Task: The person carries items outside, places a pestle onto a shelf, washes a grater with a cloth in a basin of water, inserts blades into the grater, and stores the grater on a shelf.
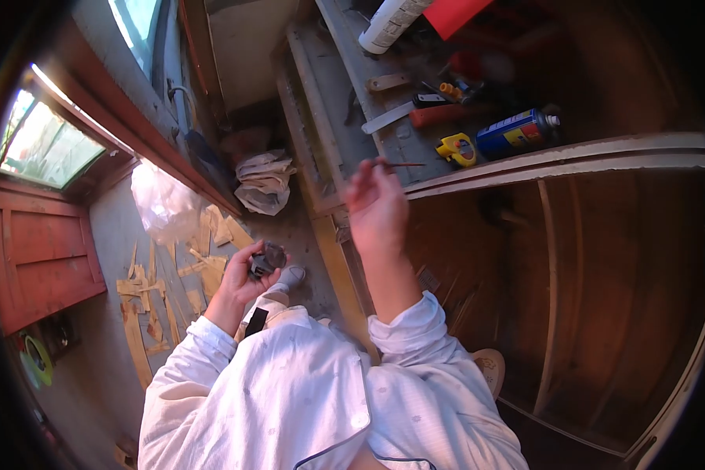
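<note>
My left hand (243,276) is closed around a dark grey and black palm-sized object (267,260) with a rounded body. Its exact kind is not clear. Raised at the front edge of the shelf, my right hand (376,207) is blurred by motion, its fingers partly curled. A thin reddish stick (406,164) shows at those fingertips; whether they grip it or it lies on the shelf cannot be made out. To the right of that hand are a yellow tape measure (457,149) and a blue spray can (517,131) lying on its side.
The grey shelf (403,145) also bears a putty knife (388,117), a white tube (392,25) and other tools. Wood scraps (145,294) lie on the floor at left near a white plastic bag (163,202). Below the shelf is an open wooden compartment (603,274).
</note>
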Action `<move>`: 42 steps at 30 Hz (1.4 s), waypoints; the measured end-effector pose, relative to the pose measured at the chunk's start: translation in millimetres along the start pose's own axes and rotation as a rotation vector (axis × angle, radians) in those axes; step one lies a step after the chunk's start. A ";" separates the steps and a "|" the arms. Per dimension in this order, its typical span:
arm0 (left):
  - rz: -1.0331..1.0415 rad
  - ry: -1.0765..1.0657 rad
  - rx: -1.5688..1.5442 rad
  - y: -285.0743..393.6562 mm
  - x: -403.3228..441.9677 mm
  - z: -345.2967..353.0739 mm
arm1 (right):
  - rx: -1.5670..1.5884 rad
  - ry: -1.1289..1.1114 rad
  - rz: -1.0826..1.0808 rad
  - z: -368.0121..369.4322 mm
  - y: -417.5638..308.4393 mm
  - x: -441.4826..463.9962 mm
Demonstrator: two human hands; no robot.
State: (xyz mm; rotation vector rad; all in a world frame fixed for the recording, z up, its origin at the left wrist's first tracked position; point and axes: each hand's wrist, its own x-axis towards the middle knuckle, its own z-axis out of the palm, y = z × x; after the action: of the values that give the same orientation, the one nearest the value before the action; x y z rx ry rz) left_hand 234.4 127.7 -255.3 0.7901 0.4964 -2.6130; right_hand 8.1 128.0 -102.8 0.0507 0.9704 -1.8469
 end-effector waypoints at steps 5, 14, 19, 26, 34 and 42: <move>-0.002 -0.008 0.014 -0.2 1.2 -5.4 | 0.101 0.075 -0.098 2.9 2.7 19.0; -0.064 -0.001 0.130 -4.2 11.0 -1.9 | -0.418 -0.195 0.175 -72.2 29.8 -44.8; -0.198 -0.066 0.321 -20.4 31.5 17.5 | -0.460 0.172 0.086 -176.8 24.8 -97.4; -0.449 -0.010 0.537 -74.1 78.5 59.1 | -0.731 0.782 -0.418 -303.2 14.8 -179.1; -0.662 -0.027 0.629 -146.9 111.8 73.8 | -1.833 1.174 -0.613 -348.6 -58.5 -166.1; -0.670 0.057 0.660 -161.4 119.4 71.4 | -0.214 0.772 -0.480 -381.3 -63.1 -159.6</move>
State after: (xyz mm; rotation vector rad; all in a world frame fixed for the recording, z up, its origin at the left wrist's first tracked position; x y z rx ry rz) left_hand 38.8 209.3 -233.0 1.0229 -0.1570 -3.4543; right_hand -104.9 501.3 -253.5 0.4622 1.8351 -2.1851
